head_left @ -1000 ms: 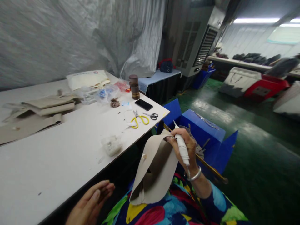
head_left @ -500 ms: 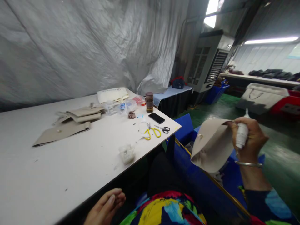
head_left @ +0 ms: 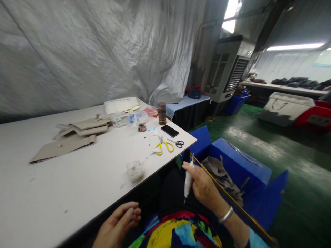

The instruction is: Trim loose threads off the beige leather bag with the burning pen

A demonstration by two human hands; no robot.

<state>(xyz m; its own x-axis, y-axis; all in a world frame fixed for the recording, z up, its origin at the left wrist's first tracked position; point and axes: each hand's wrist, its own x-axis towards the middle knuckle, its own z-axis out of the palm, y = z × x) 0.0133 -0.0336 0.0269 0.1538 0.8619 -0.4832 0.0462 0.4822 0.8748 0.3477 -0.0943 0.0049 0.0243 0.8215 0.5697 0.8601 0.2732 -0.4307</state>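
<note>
My right hand (head_left: 200, 182) is closed around a white pen-shaped tool (head_left: 188, 179), tip pointing up, just off the table's near right corner. A silver bangle sits on that wrist. My left hand (head_left: 117, 225) rests low near my lap by the table edge, fingers loosely curled and holding nothing. Grey-beige cut pieces (head_left: 217, 167) lie inside the open blue bin (head_left: 241, 165) to the right of my right hand. A long thin wooden stick (head_left: 227, 196) runs across the bin's near edge.
The white table (head_left: 77, 186) carries beige pieces (head_left: 64, 144), yellow scissors (head_left: 162, 147), small black scissors (head_left: 178, 142), a phone (head_left: 169, 131), a brown jar (head_left: 161, 113), plastic bags and a small clear packet (head_left: 134, 170). An air cooler (head_left: 227, 69) stands beyond on green floor.
The beige piece has left my right hand and pieces now lie in the blue bin. My right hand came back down toward my lap, still holding the white tool.
</note>
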